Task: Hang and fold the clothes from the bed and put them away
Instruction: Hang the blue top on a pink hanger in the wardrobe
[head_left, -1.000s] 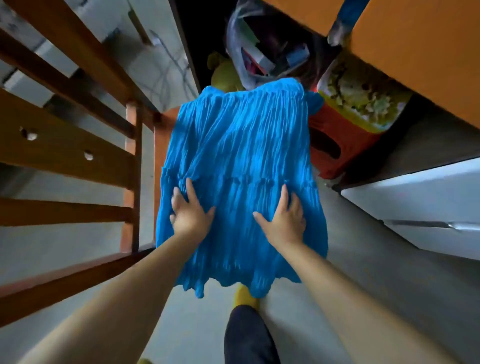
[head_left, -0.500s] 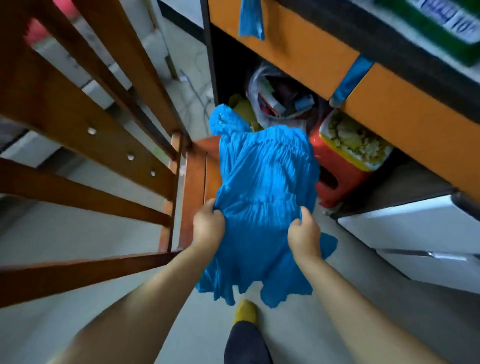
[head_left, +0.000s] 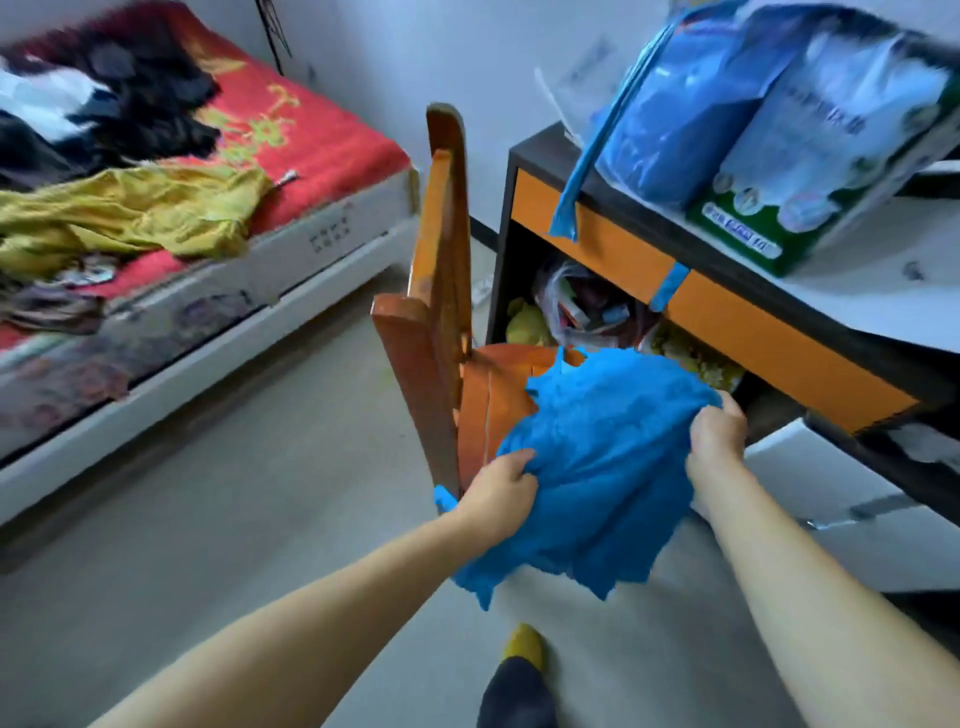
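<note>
A crinkled bright blue garment (head_left: 602, 467) is bunched between both hands, above the seat of a wooden chair (head_left: 441, 332). My left hand (head_left: 501, 488) grips its left edge with curled fingers. My right hand (head_left: 717, 434) grips its right edge. The hem hangs ragged below my hands. At the upper left stands the bed (head_left: 322, 156) with a red cover. On it lie a yellow garment (head_left: 130, 213), black clothes (head_left: 145, 109) and a white piece (head_left: 36, 104).
An orange-and-black desk (head_left: 769, 332) stands on the right, with blue and green packages (head_left: 779, 119) on top and bags stuffed beneath. A white drawer unit (head_left: 831, 488) sits under it. Grey floor (head_left: 234, 493) lies between bed and chair. My foot in a yellow sock (head_left: 524, 647) shows below.
My hands went from pressing flat on the spread garment to gripping it and bunching it up off the chair seat. The view has lifted, and the bed now shows.
</note>
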